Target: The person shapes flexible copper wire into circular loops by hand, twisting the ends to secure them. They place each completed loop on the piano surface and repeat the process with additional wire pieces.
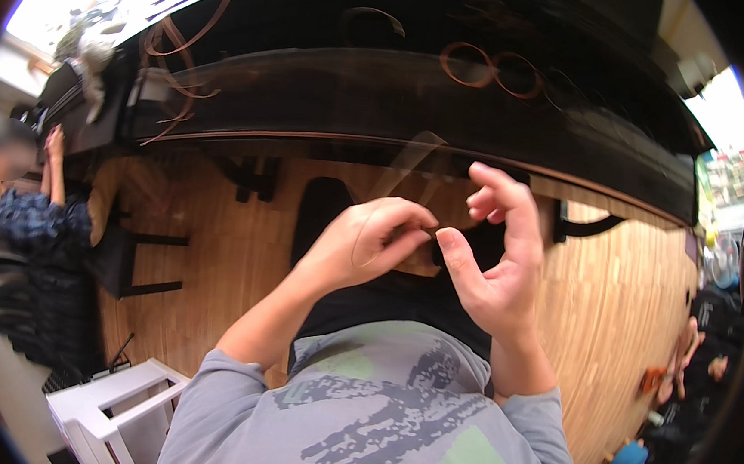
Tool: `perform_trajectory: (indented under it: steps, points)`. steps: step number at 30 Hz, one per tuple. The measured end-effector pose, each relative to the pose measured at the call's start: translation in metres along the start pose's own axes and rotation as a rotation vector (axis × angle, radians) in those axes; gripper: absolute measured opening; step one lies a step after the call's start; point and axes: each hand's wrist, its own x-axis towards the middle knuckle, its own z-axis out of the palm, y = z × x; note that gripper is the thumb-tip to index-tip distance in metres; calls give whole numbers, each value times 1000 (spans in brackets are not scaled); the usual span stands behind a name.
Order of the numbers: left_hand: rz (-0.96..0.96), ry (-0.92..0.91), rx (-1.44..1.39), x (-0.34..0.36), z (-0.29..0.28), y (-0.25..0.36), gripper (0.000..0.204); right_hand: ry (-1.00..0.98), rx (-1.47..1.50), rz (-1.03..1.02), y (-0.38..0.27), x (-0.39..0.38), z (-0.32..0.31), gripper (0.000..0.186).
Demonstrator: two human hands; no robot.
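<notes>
My left hand (pixel 373 239) is in front of my body, its fingers curled in and pressed together in a pinch. A pale, thin strip (pixel 426 143), blurred and partly see-through, rises from behind that hand toward the table edge, and a fine strand curves across the back of the hand. What lies between the fingertips is mostly hidden. Close beside it on the right, my right hand (pixel 508 263) has its thumb and fingers apart and nothing visible in its grasp. The right thumb tip is next to the left fingertips.
A long dark table (pixel 312 98) spans the far side. On it lie two joined brownish loops (pixel 468 66), a short curved strip (pixel 379 13) and tangled brown strips (pixel 177 55). A person (pixel 36 217) sits at left, near a white stool (pixel 118 404). Others sit at right.
</notes>
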Motion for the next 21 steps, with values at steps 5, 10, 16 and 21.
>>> perform_trajectory:
  steps: [5, 10, 16, 21]
  points:
    - [-146, 47, -194, -34, 10, -7, 15, 134, 356, -522, -36, 8, -44, 53]
    - [-56, -89, -333, -32, 22, 1, 14, 126, 651, -741, -72, 0, -36, 48]
    - [-15, -176, -384, -30, 22, 16, 19, 108, 781, -778, -80, -4, -27, 43]
    - [-31, -173, -390, -31, 22, 17, 20, 106, 847, -800, -76, -7, -31, 38]
